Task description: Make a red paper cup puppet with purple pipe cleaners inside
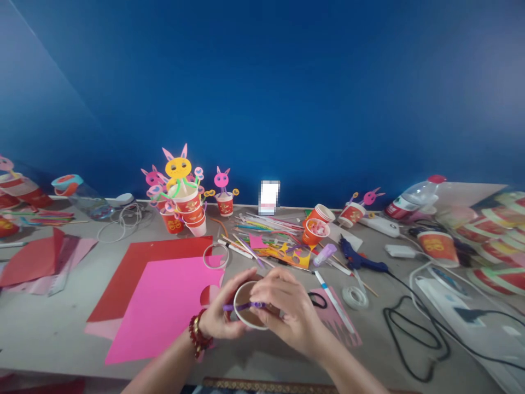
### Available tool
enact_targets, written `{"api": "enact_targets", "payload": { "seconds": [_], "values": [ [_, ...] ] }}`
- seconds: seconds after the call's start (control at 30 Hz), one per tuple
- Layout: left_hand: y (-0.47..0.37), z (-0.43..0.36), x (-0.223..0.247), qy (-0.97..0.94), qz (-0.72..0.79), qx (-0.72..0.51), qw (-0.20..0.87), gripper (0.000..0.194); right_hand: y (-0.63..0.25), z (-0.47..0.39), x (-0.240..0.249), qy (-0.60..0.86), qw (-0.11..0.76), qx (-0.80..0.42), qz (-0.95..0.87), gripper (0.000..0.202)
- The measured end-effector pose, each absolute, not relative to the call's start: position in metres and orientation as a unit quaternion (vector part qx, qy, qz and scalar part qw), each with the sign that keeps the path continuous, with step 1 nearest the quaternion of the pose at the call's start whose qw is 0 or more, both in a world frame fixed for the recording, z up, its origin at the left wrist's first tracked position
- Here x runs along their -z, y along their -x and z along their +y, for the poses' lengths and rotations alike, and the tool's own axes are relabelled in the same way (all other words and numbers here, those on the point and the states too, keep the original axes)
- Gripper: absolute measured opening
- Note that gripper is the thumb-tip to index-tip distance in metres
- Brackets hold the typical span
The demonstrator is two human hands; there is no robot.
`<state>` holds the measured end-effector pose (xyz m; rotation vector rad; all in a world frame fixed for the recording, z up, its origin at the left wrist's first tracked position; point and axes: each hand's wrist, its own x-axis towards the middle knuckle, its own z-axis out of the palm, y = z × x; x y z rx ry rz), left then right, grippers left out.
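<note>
My left hand (219,313), with a red beaded bracelet (199,336) on its wrist, is wrapped round a paper cup (245,322). The cup's open mouth is tilted up towards me. Across that mouth lies a purple pipe cleaner (243,307), one end reaching past the left rim. My right hand (293,309) pinches its other part near the right side of the cup, the fingers hiding that end and much of the rim. Beneath and left of my hands lie a pink paper sheet (159,306) and a red sheet (123,284).
Finished cup figures with animal heads (178,167) stand at the back. Pipe cleaners (266,224) and paper scraps (287,254) lie mid-table. On the right are a blue glue gun (359,257), a tape roll (355,296), a black cable (394,323), a power strip (459,334) and stacked cups.
</note>
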<state>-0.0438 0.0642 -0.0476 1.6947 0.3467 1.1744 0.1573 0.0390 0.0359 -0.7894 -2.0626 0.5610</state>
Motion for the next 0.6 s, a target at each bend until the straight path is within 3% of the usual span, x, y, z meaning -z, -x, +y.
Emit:
{"api": "enact_targets", "payload": {
  "seconds": [0.23, 0.4, 0.5, 0.6],
  "values": [
    [0.042, 0.065, 0.053, -0.668, 0.144, -0.484, 0.546, 0.085, -0.158, 0.043, -0.042, 0.411, 0.385, -0.232, -0.793, 0.019],
    [0.038, 0.070, 0.044, -0.695, 0.146, -0.471, 0.523, 0.067, -0.162, 0.054, -0.031, 0.406, 0.352, -0.302, -0.788, 0.012],
    [0.036, 0.072, 0.041, -0.676, 0.134, -0.486, 0.537, 0.053, -0.162, 0.058, -0.025, 0.397, 0.350, -0.369, -0.764, 0.031],
    [0.034, 0.071, 0.041, -0.628, 0.165, -0.498, 0.575, 0.049, -0.163, 0.058, -0.022, 0.374, 0.394, -0.417, -0.729, 0.031]
  ]
}}
